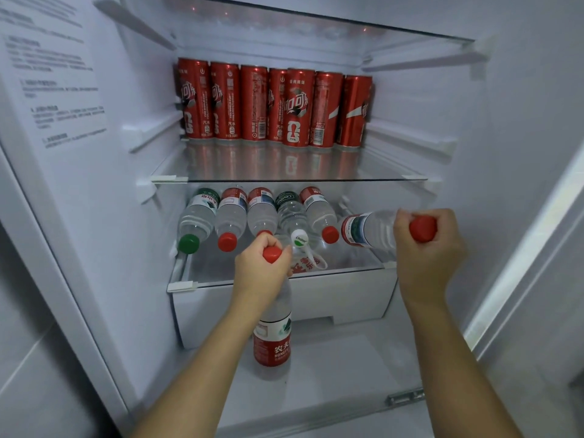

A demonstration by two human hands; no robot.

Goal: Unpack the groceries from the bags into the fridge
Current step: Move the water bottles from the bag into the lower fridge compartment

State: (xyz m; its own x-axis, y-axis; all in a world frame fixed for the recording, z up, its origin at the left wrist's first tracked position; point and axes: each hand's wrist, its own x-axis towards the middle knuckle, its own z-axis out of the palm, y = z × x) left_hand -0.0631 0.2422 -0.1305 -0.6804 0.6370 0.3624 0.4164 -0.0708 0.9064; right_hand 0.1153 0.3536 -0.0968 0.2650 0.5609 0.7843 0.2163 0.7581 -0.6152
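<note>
The right hand, at the right middle of the frame, is curled tight round the red cap end of a tilted bottle. The bottle's long axis runs nearly level, with the base pointing left and inward toward the right end of the row of bottles lying on the lower shelf. The left hand, at centre, grips a hanging bottle by the neck. That bottle is upright, cap up, base down in front of the drawer.

The tilted bottle's base could nudge its nearest red-capped neighbour and set the round bottles rolling toward the shelf's front edge. The hanging bottle could also slip, since it is held only at the neck.
</note>
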